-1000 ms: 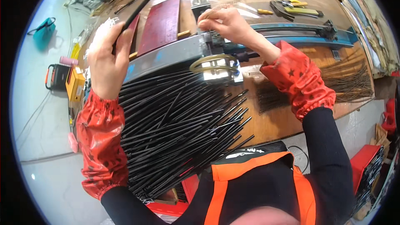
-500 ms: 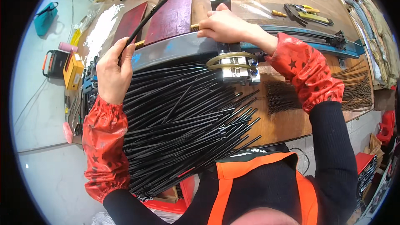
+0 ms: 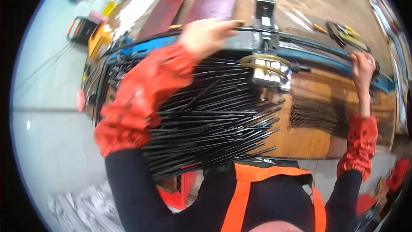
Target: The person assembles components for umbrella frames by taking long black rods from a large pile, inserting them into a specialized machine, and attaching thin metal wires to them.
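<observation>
A black rod [image 3: 150, 40] lies along the blue and grey metal rail [image 3: 244, 41]. My left hand [image 3: 206, 38], smeared by motion, is closed around the rod left of the clamp unit. That silver clamp unit [image 3: 271, 74], with a yellowish looped tube, sits across the rail. Far to the right, my right hand [image 3: 364, 65] is closed at the rail's end; whatever its fingers hold is hidden. A broad heap of black rods [image 3: 210, 116] spreads below the rail, nearer my body.
Two dark red boards [image 3: 212, 2] lie beyond the rail. Pliers [image 3: 343, 34] and other hand tools rest at the far right. Thin coiled springs [image 3: 313, 114] lie on the wooden table [image 3: 296, 144]. A yellow box [image 3: 99, 39] stands at the left edge.
My left hand has moved right and brought the rod from slanted down along the rail. My right hand has left the clamp area for the rail's right end. The view has shifted.
</observation>
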Motion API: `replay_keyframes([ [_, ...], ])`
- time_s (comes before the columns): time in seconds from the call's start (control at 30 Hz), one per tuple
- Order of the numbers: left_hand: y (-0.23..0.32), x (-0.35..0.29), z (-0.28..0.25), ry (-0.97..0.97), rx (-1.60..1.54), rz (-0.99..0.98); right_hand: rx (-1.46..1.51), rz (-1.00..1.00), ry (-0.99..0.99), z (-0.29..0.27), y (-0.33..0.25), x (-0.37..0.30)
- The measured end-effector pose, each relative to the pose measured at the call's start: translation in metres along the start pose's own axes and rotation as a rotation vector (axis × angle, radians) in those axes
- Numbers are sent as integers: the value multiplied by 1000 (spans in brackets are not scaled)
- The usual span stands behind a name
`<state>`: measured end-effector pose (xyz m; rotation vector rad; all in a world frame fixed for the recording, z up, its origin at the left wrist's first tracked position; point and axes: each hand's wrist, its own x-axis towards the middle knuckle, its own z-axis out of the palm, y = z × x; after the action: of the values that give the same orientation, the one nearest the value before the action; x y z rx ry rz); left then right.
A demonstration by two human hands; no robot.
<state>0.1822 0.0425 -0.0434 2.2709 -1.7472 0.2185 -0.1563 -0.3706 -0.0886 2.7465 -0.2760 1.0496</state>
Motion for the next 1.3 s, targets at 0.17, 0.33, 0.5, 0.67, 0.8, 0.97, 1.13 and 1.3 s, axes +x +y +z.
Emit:
replay_keyframes([
  [0.17,12,32,29,-35,-52,-13,130,122,-21,12,8,-17],
  [0.33,10,32,35,-88,-70,-90,129,113,30,27,10,-18],
  [0.5,9,27,40,-44,-112,-94,86,135,13,25,12,-23],
  [0.67,14,41,47,-14,-71,-44,20,99,-54,10,-32,-19],
  [0.8,15,28,46,-19,-13,-157,168,-44,10,3,-127,3],
  [0.97,17,34,46,-56,90,-137,275,25,-22,-7,-154,-19],
  [1.13,12,40,52,-9,109,-67,497,131,-39,7,-165,-16],
  [1.3,-1,27,58,102,111,-56,769,140,1,16,-177,-15],
])
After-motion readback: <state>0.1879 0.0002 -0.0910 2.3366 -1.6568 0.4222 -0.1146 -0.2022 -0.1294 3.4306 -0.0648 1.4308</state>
